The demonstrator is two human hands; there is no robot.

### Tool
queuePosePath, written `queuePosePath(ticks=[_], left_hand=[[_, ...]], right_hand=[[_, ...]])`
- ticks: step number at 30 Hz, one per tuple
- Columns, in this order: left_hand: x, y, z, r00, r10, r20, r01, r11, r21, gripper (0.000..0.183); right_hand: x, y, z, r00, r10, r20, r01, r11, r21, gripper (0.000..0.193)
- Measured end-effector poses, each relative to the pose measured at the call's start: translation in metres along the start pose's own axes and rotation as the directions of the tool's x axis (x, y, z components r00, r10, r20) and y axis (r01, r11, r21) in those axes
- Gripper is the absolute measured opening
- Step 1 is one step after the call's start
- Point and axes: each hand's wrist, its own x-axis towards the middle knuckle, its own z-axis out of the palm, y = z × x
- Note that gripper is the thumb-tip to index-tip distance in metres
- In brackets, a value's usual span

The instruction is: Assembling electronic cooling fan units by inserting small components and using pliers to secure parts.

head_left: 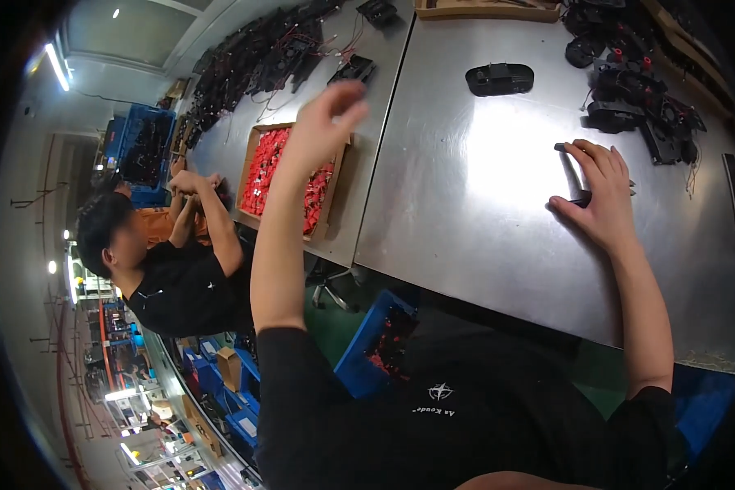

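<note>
My left hand [328,122] is raised over the left part of the bench, above a cardboard tray [332,200] filled with small red parts [263,175]. Its fingers are slightly blurred and curled, with a gap between them and the thumb, and nothing shows in it. My right hand [603,192] is closed around a black plastic part [571,170] on the right side of the metal table, thumb at one end and fingers at the other. Much of that part is hidden by the hand. Farther back lies a black oval plastic housing [500,79], apart from both hands.
Black assemblies with wires [629,98] crowd the far right, and more [261,61] are heaped at the far left. A seam runs between two metal tabletops [457,237]. A person [184,278] in black works at my left. A blue bin [376,343] stands below the table edge.
</note>
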Motion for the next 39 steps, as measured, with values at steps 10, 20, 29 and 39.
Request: queuePosePath(ticks=[10, 20, 29, 39], left_hand=[[0.065, -0.065, 0.008, 0.942, 0.035, -0.334, 0.101, 0.919, 0.381, 0.074], [-0.209, 0.029, 0.064, 0.994, -0.107, -0.028, -0.059, -0.297, -0.953, 0.068], [-0.392, 0.021, 0.132, 0.892, -0.452, 0.028, -0.103, -0.261, -0.96, 0.064], [-0.39, 0.042, 0.133, 0.86, -0.509, -0.017, -0.184, -0.28, -0.942, 0.067]], right_hand=[[-0.009, -0.004, -0.011, 0.995, -0.059, -0.076, 0.068, 0.99, 0.122, 0.061], [-0.011, -0.024, -0.012, 0.996, -0.034, -0.084, 0.051, 0.975, 0.217, 0.048], [0.083, -0.188, 0.048, 0.802, -0.587, -0.113, 0.547, 0.645, 0.533, 0.033], [0.211, -0.365, 0.17, 0.695, -0.587, 0.416, 0.542, 0.807, 0.234, 0.024]])
